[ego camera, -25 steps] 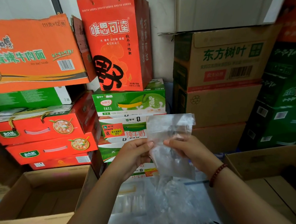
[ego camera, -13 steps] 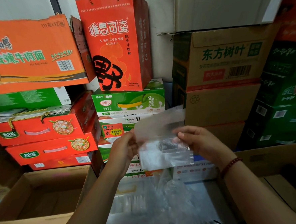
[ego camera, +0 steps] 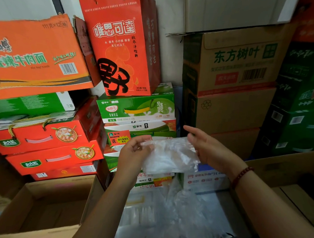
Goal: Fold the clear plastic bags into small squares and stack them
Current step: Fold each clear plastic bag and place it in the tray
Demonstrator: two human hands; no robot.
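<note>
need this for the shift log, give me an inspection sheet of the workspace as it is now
surface: open cardboard box holding loose clear plastic
job's things: clear plastic bag held flat in the air, partly folded; no finished stack seen
clutter: empty cardboard box at lower left
grippers: left hand pinches the bag's left edge; right hand at its right edge, fingers extended
cables: nothing seen
surroundings: stacked drink and noodle cartons, red gift bag

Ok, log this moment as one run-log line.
step: folding | clear plastic bag: held in air, partly folded | left hand: grips left edge | right hand: on right edge, fingers straight | loose bags: below
</note>
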